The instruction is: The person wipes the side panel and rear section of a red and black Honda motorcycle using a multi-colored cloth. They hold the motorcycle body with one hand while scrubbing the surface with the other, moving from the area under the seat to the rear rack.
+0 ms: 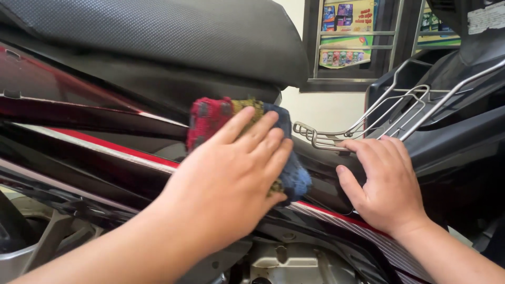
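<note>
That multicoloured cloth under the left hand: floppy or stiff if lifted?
Probably floppy: the cloth bunches and folds under the left hand. Likely light, being thin knit. Its rough weave should grip the glossy side panel rather than slide.

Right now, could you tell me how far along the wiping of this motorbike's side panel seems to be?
The dark body panel left of the cloth shows glossy reflections, so it looks wiped already, though I cannot be sure. In hand: the left hand presses a multicoloured cloth against the panel just under the seat, while the right hand braces beside the wire rack. The greyish engine area below looks untouched.
</note>
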